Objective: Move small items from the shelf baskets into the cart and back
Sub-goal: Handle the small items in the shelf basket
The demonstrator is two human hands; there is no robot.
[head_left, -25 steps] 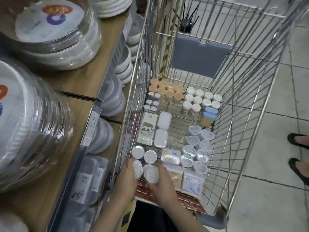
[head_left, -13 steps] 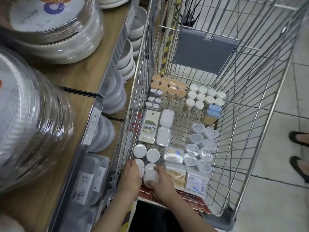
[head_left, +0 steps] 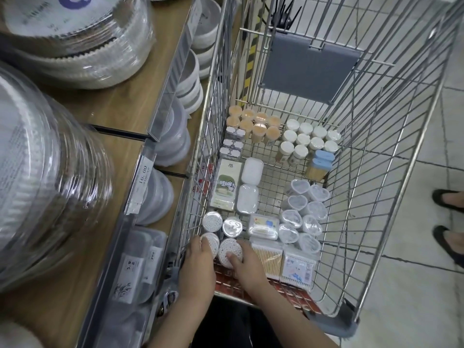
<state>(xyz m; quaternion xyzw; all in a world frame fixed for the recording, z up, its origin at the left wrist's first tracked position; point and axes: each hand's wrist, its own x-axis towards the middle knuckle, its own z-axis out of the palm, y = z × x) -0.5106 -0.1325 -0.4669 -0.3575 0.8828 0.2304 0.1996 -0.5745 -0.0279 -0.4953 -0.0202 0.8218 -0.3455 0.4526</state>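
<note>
Working the near-left corner of the cart (head_left: 391,187), both hands down on its floor among the small round dotted-lid tubs. Left hand (head_left: 198,262) fingers curled over one round tub (head_left: 210,243), looks like a grip from above; right hand (head_left: 247,262) wraps the neighbouring tub (head_left: 229,252), thumb pressed on its lid. My read: placing or picking these two, can't tell which from here; next move needs either a clean lift straight up between the wires or letting go so they sit flat. Just beyond my fingers, two more round tubs (head_left: 222,223), touching the pair I hold. Right of my right fingers, cotton swab packs (head_left: 267,259), close enough to get knocked. Farther ahead: white cases (head_left: 249,185), clear heart-shaped boxes (head_left: 303,212), orange-capped jars (head_left: 253,124), white-capped jars (head_left: 308,138). Left of my left fingers, the cart wall wires, then the shelf (head_left: 120,114) with wrapped plate stacks; tight corner, little wrist room. Someone's feet (head_left: 449,222) far right on the floor.
</note>
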